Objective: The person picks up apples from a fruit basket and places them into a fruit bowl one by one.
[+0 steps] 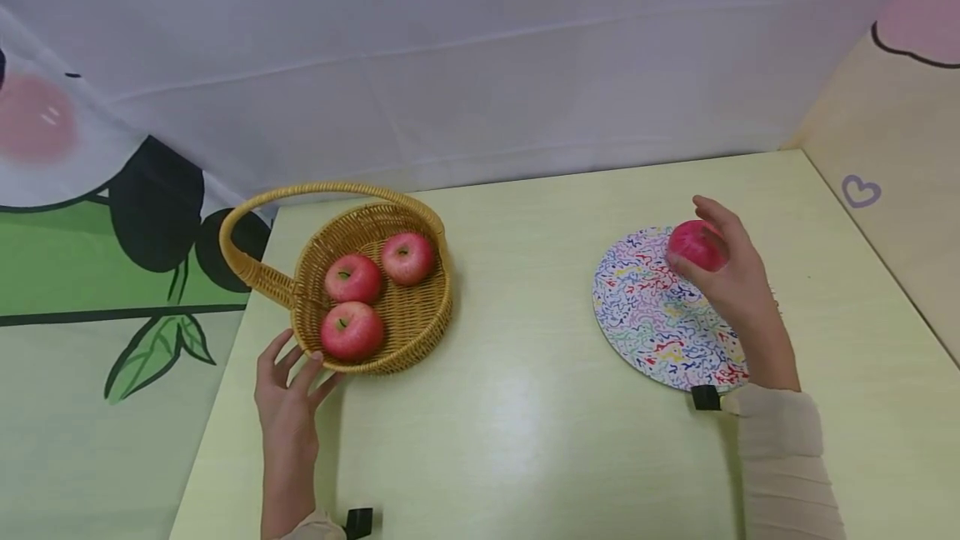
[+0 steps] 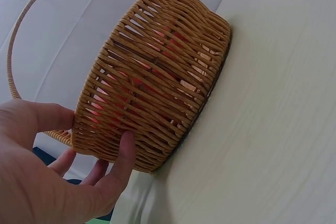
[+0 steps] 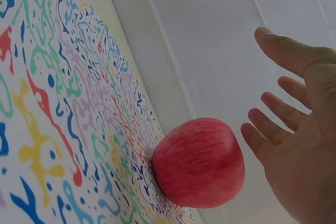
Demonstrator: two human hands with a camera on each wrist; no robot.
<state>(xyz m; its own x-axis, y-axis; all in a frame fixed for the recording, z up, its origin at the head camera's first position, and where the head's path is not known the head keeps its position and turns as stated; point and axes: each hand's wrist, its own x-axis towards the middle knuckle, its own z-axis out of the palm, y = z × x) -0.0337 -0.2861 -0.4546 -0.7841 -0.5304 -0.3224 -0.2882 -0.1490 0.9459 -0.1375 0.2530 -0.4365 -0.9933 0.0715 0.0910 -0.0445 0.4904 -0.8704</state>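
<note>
A round wicker basket (image 1: 408, 307) with a tall arched handle stands on the left of the table, three red apples (image 1: 352, 330) inside it. My left hand (image 1: 288, 386) holds the basket's near left edge; in the left wrist view its fingers (image 2: 123, 163) lie against the woven wall. On the right, a fourth apple (image 3: 199, 163) rests on a round board (image 1: 637, 315) patterned with coloured squiggles. Beside that apple is my right hand (image 1: 731, 273), thumb and fingers spread. The right wrist view shows a gap between hand and apple.
A pale table (image 1: 510, 440) spans the space between basket and board. White cloth (image 1: 480, 107) hangs along its back edge. To the left is a printed backdrop (image 1: 165, 340), and a cream panel (image 1: 900, 232) with a purple heart borders the right side.
</note>
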